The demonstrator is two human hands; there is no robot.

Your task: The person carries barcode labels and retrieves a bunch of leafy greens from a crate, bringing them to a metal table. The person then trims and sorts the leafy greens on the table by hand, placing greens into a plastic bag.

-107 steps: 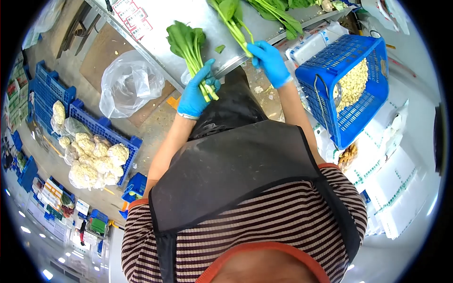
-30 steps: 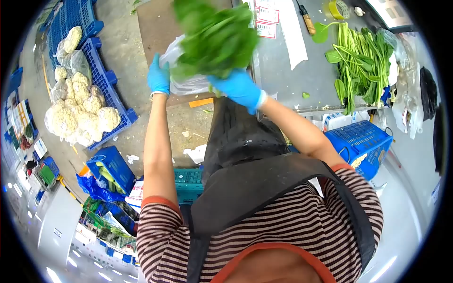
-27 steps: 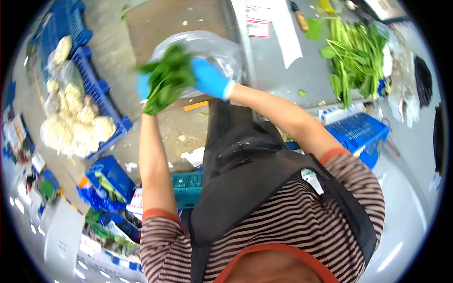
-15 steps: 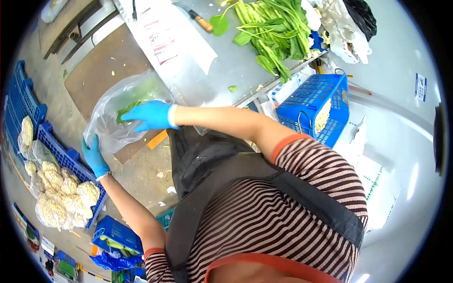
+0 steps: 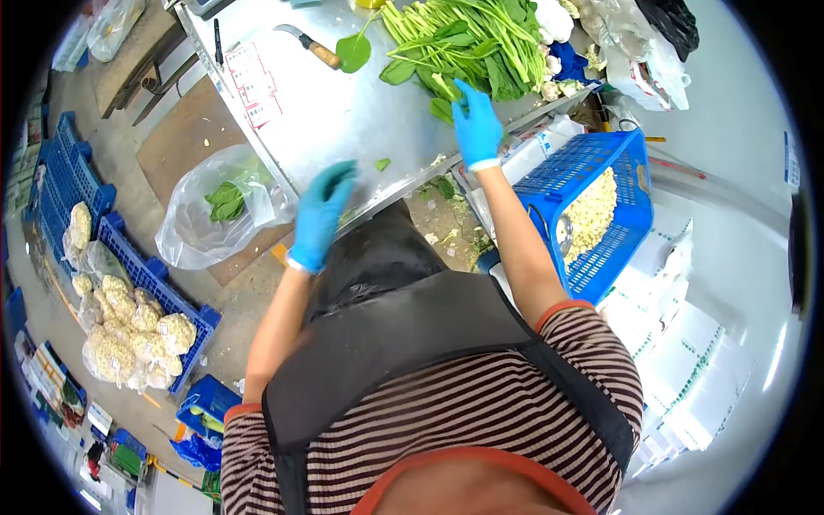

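Observation:
My left hand point(image 5: 322, 215), in a blue glove, is over the front edge of the metal table point(image 5: 335, 129). Its fingers are stretched out, a little blurred, and I see nothing in them. My right hand point(image 5: 477, 127), gloved too, reaches to the near edge of a heap of leafy greens point(image 5: 481, 47); finger and thumb stand apart beside the stems. Left of the table edge hangs a clear plastic bag point(image 5: 184, 227) with some green leaves point(image 5: 226, 202) inside. A single leaf point(image 5: 353, 53) and a small leaf scrap point(image 5: 382, 164) lie on the metal.
A hooked knife with a wooden handle point(image 5: 324, 56) and printed labels point(image 5: 253, 86) lie on the table. To the right stands a blue crate point(image 5: 631, 219) of pale chopped pieces. Bagged pale produce point(image 5: 129, 330) sits on blue crates at the left. White plastic bags point(image 5: 601, 34) lie back right.
Both hands have left the plastic bag. My right hand has swung right to the greens, and my left hand has come to the table edge. The bag now hangs without a hand on it.

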